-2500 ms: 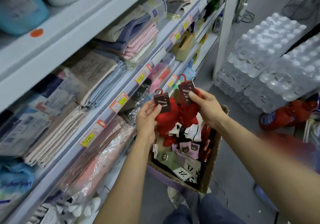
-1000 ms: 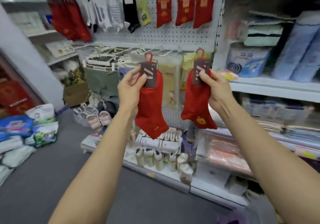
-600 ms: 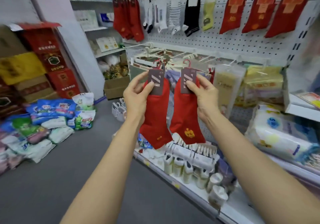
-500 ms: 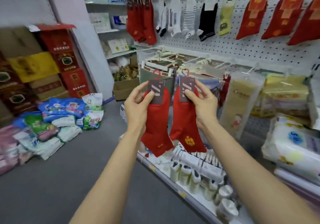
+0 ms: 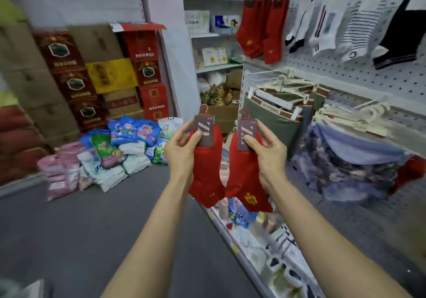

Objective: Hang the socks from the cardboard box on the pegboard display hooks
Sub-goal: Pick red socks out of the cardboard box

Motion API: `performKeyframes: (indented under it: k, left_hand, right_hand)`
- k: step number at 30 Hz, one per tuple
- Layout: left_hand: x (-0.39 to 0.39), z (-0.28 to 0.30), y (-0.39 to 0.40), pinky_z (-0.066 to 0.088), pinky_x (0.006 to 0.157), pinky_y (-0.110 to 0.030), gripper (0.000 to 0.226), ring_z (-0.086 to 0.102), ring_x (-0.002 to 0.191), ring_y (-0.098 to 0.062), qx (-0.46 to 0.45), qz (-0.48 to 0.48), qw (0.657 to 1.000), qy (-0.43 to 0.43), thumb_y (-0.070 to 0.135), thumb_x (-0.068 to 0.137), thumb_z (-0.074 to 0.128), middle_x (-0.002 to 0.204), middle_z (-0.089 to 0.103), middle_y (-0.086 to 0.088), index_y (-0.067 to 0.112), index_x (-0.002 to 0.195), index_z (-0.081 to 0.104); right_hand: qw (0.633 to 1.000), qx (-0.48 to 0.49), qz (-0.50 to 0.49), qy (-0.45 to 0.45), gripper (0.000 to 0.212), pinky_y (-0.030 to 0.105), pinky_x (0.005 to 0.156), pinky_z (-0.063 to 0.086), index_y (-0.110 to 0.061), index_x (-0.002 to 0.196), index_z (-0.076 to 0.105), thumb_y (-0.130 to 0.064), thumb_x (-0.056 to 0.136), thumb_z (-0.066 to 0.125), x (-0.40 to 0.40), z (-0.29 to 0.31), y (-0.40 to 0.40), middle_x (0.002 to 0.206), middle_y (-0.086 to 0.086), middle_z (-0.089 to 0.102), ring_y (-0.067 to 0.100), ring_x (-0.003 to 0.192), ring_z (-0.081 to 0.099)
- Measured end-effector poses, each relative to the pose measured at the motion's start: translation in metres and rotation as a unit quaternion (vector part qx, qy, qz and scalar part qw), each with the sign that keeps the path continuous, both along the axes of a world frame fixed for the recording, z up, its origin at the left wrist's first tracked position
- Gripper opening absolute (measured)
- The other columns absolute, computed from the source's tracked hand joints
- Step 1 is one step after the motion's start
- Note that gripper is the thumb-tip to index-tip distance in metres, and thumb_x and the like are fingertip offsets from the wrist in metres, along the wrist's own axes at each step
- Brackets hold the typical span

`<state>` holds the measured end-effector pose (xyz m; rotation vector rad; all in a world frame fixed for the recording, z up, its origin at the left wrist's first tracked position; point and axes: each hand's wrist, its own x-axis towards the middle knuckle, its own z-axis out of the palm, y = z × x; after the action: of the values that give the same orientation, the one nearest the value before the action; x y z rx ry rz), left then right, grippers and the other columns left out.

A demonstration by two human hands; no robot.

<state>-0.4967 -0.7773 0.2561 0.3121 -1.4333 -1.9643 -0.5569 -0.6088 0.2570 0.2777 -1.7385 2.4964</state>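
I hold up two red sock pairs side by side, each with a dark card label and a red plastic hook on top. My left hand (image 5: 181, 149) pinches the label of the left red sock (image 5: 207, 177). My right hand (image 5: 268, 153) pinches the label of the right red sock (image 5: 244, 182), which shows a gold emblem near the toe. The white pegboard (image 5: 359, 76) is up at the right. On it hang a bunch of red socks (image 5: 262, 25) and white, striped and black socks (image 5: 350, 21). The cardboard box is out of view.
Clothes on hangers (image 5: 288, 99) and folded fabric (image 5: 355, 159) hang below the pegboard. A low shelf (image 5: 260, 240) with small goods runs along the right. Stacked red and brown cartons (image 5: 96, 76) and a pile of bags (image 5: 119, 150) stand on the grey floor at left.
My view has swung left and closer to the pegboard's left end. Both hands still hold the two red socks, now lower in view and slightly further apart.
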Motion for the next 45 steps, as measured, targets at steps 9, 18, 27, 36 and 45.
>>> performKeyframes:
  k: [9,18,27,36,45]
  left_hand:
    - [-0.091,0.009,-0.097,0.055,0.068,-0.018,0.035,0.073,0.085,-0.008,-0.012,-0.002,1.0,0.022,0.001,0.088,0.07,0.089,0.077,0.004,0.012,0.121,0.069]
    - [-0.192,0.033,-0.214,0.055,0.069,-0.016,0.037,0.072,0.085,-0.001,-0.045,-0.078,0.995,0.031,0.0,0.089,0.069,0.086,0.077,0.01,0.005,0.125,0.066]
    - [-0.327,0.035,-0.261,0.057,0.075,-0.026,0.036,0.07,0.106,-0.022,-0.006,-0.151,0.987,0.052,0.007,0.086,0.074,0.11,0.075,-0.007,0.02,0.119,0.072]
    - [-0.471,0.074,-0.27,0.055,0.09,-0.036,0.034,0.067,0.113,-0.023,-0.022,-0.199,0.974,0.104,0.009,0.086,0.074,0.114,0.074,-0.004,0.025,0.117,0.073]
    - [-0.576,0.096,-0.281,0.057,0.091,-0.04,0.036,0.069,0.109,-0.016,-0.008,-0.236,0.965,0.114,0.007,0.087,0.073,0.114,0.074,-0.004,0.022,0.119,0.072]
  right_hand:
    - [1.0,-0.004,-0.003,0.004,0.055,0.034,0.095,0.055,-0.013,0.131,0.062,0.004,0.08,0.075,-0.092,0.008,-0.098,0.11,-0.008,0.072,0.01,0.109,0.067]
    - [0.996,-0.002,-0.085,0.033,0.054,0.015,0.081,0.053,-0.01,0.134,0.058,0.005,0.084,0.071,-0.177,0.032,-0.209,0.112,-0.011,0.069,-0.005,0.101,0.066]
    - [0.984,0.013,-0.16,0.079,0.05,0.031,0.098,0.053,-0.022,0.131,0.062,-0.002,0.086,0.072,-0.287,0.056,-0.26,0.126,0.002,0.067,0.011,0.114,0.064]
    - [0.959,0.034,-0.234,0.158,0.05,0.027,0.1,0.051,-0.011,0.135,0.059,0.002,0.088,0.069,-0.435,0.119,-0.267,0.127,0.002,0.066,0.012,0.119,0.062]
    - [0.925,0.077,-0.315,0.198,0.056,0.034,0.101,0.051,-0.019,0.138,0.056,-0.001,0.087,0.067,-0.562,0.185,-0.278,0.126,-0.005,0.066,0.003,0.111,0.064]
